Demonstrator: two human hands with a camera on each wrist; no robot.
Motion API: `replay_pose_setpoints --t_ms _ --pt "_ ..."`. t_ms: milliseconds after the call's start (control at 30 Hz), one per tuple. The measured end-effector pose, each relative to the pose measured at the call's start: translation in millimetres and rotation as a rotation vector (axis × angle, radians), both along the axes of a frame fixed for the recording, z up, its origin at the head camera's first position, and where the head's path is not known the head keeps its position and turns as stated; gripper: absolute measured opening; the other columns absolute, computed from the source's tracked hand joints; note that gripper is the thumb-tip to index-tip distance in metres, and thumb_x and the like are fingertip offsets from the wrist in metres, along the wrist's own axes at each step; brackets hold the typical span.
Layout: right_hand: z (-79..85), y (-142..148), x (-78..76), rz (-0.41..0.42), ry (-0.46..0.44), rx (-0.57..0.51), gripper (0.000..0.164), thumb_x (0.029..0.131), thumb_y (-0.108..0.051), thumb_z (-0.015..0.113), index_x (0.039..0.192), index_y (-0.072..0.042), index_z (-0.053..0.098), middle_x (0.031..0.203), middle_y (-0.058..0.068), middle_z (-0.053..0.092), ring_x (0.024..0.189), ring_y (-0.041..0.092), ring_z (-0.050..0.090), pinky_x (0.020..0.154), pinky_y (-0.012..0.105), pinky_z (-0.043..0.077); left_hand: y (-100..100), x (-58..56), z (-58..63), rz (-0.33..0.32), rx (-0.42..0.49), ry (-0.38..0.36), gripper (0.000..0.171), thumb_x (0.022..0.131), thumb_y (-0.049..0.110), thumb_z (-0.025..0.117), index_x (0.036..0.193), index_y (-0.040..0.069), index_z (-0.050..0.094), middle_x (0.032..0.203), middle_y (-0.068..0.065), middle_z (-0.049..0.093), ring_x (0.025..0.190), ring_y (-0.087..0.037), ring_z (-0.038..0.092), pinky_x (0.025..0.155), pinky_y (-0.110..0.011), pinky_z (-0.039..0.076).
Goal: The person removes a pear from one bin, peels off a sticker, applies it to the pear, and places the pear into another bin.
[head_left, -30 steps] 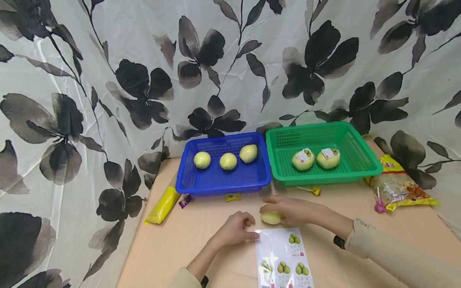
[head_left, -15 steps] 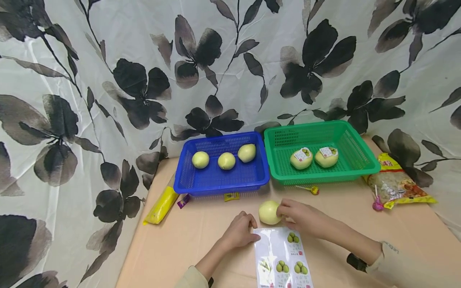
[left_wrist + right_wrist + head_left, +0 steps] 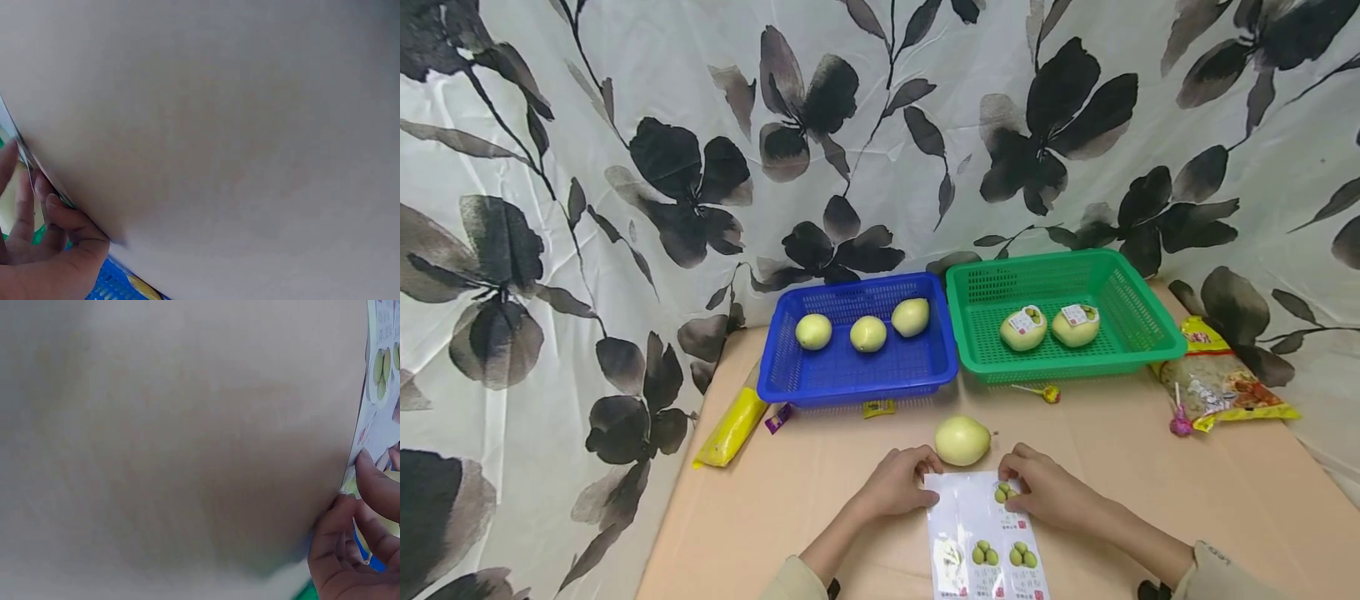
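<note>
A white sheet of fruit stickers (image 3: 951, 525) lies on the table at the front in the head view, several of its labels printed with green fruit. My left hand (image 3: 891, 485) pinches its upper left corner between thumb and fingers. At the upper right corner my right hand (image 3: 1052, 492) pinches the sheet, thumb over the top printed label. The right wrist view shows that thumb and the fingertips (image 3: 342, 503) at the sheet's edge. Just beyond the sheet, between both hands, a pale yellow-green pear (image 3: 962, 440) with a short stem sits untouched.
Behind stand a blue basket (image 3: 857, 387) with three pears and a green basket (image 3: 1131, 354) with two labelled pears. A yellow packet (image 3: 733, 429) lies left, a snack bag (image 3: 1225, 387) right. Small sweets and lollipops (image 3: 1051, 393) lie before the baskets.
My right hand has let go of the pear and come down to the sheet's upper right corner. The left hand has stayed at the upper left corner.
</note>
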State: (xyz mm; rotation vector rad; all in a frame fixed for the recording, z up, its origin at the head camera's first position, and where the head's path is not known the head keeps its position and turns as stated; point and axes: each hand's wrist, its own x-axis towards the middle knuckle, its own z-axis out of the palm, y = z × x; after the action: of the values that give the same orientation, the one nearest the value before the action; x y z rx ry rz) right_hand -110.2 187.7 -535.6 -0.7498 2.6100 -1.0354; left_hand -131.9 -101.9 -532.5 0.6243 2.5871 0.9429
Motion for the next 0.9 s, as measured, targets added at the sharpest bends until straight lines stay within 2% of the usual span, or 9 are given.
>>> replay_pose_setpoints --t_ms 133,300,467,633,900 --pt "-1.9 -0.3 -0.6 -0.013 -0.024 -0.013 0.026 0.085 -0.012 0.085 0.095 -0.016 0.06 0.093 -0.003 0.051 0.078 0.004 0.046 0.066 0.021 0.043 -0.6 0.3 -1.8 -0.026 -0.012 0.005 0.033 0.074 0.022 0.093 0.099 0.02 0.072 0.087 0.003 0.064 0.08 -0.002 0.045 0.08 -0.019 0.034" --pt "-3.0 2.1 -3.2 0.008 -0.014 -0.061 0.02 0.092 -0.008 0.076 0.09 -0.017 0.059 0.09 -0.007 0.054 0.084 0.001 0.049 0.07 0.02 0.047 1.0 1.4 -2.6 0.008 -0.038 -0.004 0.029 0.073 0.023 0.094 0.093 0.021 0.074 0.083 0.005 0.06 0.08 -0.004 0.04 0.074 -0.018 0.032" --pt "-0.9 11.8 -2.8 0.056 -0.047 -0.134 0.018 0.093 -0.011 0.075 0.089 -0.017 0.059 0.086 -0.01 0.059 0.082 -0.002 0.051 0.068 0.02 0.048 1.9 0.9 -3.5 0.008 -0.038 0.002 0.028 0.072 0.021 0.094 0.092 0.019 0.074 0.082 0.006 0.06 0.079 -0.003 0.041 0.075 -0.017 0.032" --pt "1.4 26.9 2.8 0.09 -0.089 -0.198 0.015 0.095 -0.015 0.074 0.092 -0.019 0.06 0.088 -0.01 0.063 0.083 -0.001 0.057 0.07 0.021 0.051 3.3 0.8 -2.7 -0.003 -0.033 0.003 0.027 0.073 0.021 0.094 0.092 0.018 0.075 0.082 0.005 0.06 0.078 -0.002 0.041 0.076 -0.018 0.031" --pt "9.8 45.5 13.1 0.076 -0.066 -0.234 0.013 0.096 -0.018 0.073 0.093 -0.02 0.06 0.089 -0.006 0.066 0.087 0.003 0.061 0.073 0.022 0.053 3.5 -1.4 -1.0 -0.012 -0.052 0.014 0.026 0.074 0.022 0.094 0.09 0.018 0.074 0.08 0.005 0.061 0.076 -0.002 0.042 0.078 -0.019 0.032"
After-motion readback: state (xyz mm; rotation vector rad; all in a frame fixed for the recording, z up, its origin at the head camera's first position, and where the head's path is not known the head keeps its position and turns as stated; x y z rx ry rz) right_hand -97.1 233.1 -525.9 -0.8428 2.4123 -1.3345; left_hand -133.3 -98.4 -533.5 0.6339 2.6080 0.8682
